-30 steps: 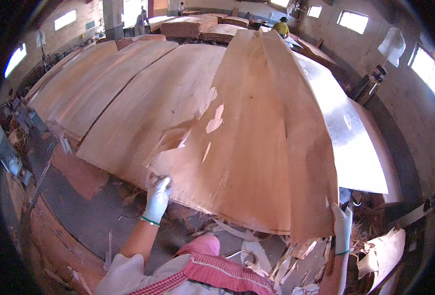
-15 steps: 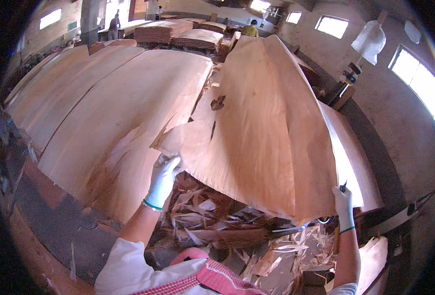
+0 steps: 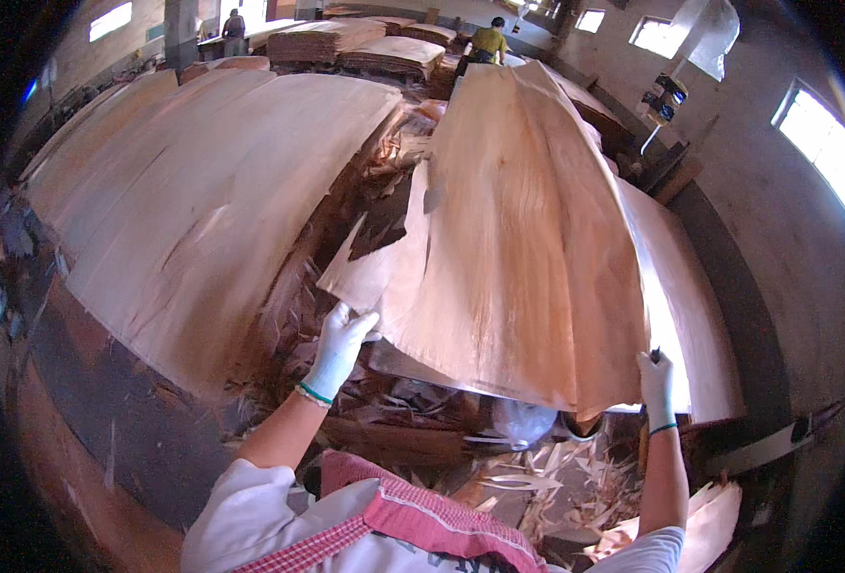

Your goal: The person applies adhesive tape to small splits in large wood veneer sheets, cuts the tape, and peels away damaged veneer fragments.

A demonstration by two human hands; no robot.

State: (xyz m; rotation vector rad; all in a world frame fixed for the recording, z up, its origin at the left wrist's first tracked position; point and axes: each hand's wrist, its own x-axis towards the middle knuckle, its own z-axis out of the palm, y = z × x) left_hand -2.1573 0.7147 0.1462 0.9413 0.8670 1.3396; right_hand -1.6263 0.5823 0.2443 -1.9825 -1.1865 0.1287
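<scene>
A large thin sheet of wood veneer [image 3: 499, 239] stretches away from me, its left side torn into jagged points. My left hand [image 3: 338, 351], in a white glove, is closed on the sheet's near left corner. At the near right edge, my gloved right hand [image 3: 658, 384] is also closed on the veneer. A small dark thing [image 3: 655, 354] pokes up from the right hand, too small to make out. Left of the held sheet lies a broad stack of veneer [image 3: 222, 201]; more pale veneer [image 3: 690, 315] lies under its right side.
Veneer scraps [image 3: 556, 487] litter the floor near me, beside a clear plastic bag [image 3: 523, 420]. Stacked veneer [image 3: 384, 53] stands at the back. A person in a yellow top [image 3: 488, 40] is beyond the sheet's far end, another person [image 3: 235, 33] farther left. A wall [image 3: 728, 162] runs along the right.
The held sheet's left side has shifted right, off the left stack, baring a gap with scraps. My left hand moved right with it; my right hand moved slightly left.
</scene>
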